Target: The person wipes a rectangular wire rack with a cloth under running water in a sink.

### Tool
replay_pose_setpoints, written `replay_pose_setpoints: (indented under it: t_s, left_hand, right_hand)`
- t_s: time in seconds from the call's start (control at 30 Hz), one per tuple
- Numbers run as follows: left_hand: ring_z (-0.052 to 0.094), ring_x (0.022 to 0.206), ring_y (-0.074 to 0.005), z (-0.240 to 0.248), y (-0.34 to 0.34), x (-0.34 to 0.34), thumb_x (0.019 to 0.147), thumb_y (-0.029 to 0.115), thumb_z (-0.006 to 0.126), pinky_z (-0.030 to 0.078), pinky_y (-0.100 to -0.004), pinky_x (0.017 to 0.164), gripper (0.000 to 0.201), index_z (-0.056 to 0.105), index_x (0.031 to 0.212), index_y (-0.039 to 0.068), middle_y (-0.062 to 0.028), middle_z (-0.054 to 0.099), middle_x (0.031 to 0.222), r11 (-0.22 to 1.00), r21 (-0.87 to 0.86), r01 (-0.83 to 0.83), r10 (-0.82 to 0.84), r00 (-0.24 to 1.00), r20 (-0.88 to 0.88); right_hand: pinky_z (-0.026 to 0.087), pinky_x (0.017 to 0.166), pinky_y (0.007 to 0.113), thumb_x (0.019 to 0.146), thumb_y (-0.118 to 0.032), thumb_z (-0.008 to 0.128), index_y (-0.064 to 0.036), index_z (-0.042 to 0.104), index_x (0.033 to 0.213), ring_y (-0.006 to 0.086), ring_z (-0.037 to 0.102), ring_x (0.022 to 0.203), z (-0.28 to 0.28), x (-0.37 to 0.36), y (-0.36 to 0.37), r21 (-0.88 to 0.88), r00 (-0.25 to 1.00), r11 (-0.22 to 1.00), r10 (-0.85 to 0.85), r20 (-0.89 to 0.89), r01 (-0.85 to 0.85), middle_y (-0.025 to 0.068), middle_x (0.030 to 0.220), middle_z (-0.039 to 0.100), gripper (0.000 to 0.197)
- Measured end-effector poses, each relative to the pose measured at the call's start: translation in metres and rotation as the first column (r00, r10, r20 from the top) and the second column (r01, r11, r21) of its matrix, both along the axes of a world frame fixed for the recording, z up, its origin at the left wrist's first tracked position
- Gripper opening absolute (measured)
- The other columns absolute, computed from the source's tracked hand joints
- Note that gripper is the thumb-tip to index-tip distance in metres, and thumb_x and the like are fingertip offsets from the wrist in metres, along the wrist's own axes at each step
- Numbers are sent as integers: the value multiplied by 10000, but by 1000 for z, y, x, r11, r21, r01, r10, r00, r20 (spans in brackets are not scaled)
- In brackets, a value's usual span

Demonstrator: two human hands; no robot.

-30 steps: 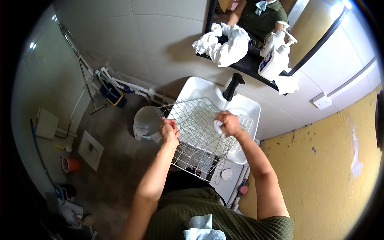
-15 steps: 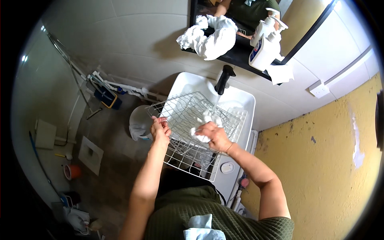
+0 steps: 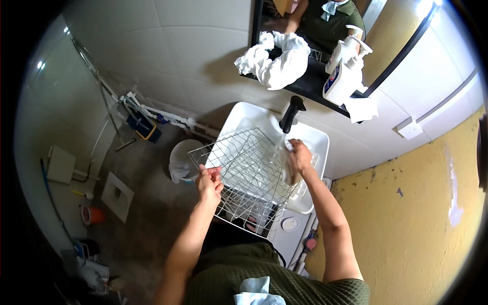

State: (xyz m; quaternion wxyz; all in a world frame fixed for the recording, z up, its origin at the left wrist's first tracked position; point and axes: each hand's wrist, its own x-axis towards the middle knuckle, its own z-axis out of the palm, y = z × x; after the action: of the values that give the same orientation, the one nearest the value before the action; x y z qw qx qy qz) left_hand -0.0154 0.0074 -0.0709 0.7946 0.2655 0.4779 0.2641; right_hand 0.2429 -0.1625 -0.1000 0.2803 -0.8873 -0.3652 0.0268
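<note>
My left hand (image 3: 209, 184) is closed on the left edge of a grey wire rack (image 3: 249, 165), which lies tilted over the white sink (image 3: 235, 114). At the rack's right side my right hand (image 3: 301, 155) grips a wet white cloth (image 3: 289, 146), just below the black faucet (image 3: 293, 114). Water seems to run from the spout beside the cloth. Under the grey rack, a white wire basket (image 3: 239, 224) shows at the sink's near edge; the grey rack covers much of it.
A black shelf under the mirror carries a crumpled white cloth (image 3: 279, 63) and white pump bottles (image 3: 341, 79). Left of the sink stands a white bin (image 3: 185, 155). A blue bucket (image 3: 142, 127) and an orange bucket (image 3: 93, 215) stand farther left. A yellow wall (image 3: 406, 223) borders the right.
My right hand has moved with the cloth away from the rack's middle, rightward and up toward the faucet. My left hand keeps hold of the rack's edge. The whole view has shifted slightly.
</note>
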Motion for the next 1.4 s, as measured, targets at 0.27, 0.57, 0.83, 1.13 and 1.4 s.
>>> replay_pose_setpoints:
  t_s: [0.27,0.57,0.83,1.13,1.4]
  left_hand:
    - [284,417,-54,-7,-5,0,985,457,307,207,-195,343,538,584,949,-2,18,415,583,999,-35,5,-7,998,-65]
    - [236,386,-51,-9,-24,-6,987,438,307,199,-190,329,552,587,966,-37,13,402,561,995,-28,99,-98,994,45]
    - [224,385,-61,-6,-27,-2,1001,406,292,203,-212,339,551,590,918,-50,22,341,515,996,-35,83,-82,996,37]
    - [259,372,-61,-5,-21,-4,993,418,320,202,-210,331,543,594,867,-33,20,378,516,996,-8,84,-84,996,-26]
    - [293,375,-55,-3,-27,-1,994,400,340,224,-210,324,512,571,829,-27,19,398,528,999,48,18,-16,999,-36]
  right_hand:
    - [507,801,361,634,56,569,-133,666,971,268,588,965,46,-111,80,359,767,716,642,0,-599,63,974,640,398]
    - [515,744,385,652,-174,657,-172,669,920,286,627,873,-40,2,47,-118,962,955,274,4,-272,55,960,649,269]
    - [502,763,378,785,-109,512,-116,650,888,306,605,906,-34,0,53,-335,997,941,63,54,-42,100,984,650,173]
    - [504,806,365,652,88,519,-141,652,1025,286,581,980,44,-118,139,374,806,731,585,89,-572,62,1041,637,458]
    - [518,735,386,694,-69,576,-176,645,958,265,572,968,-18,-39,120,-92,885,904,428,181,-418,9,994,618,293]
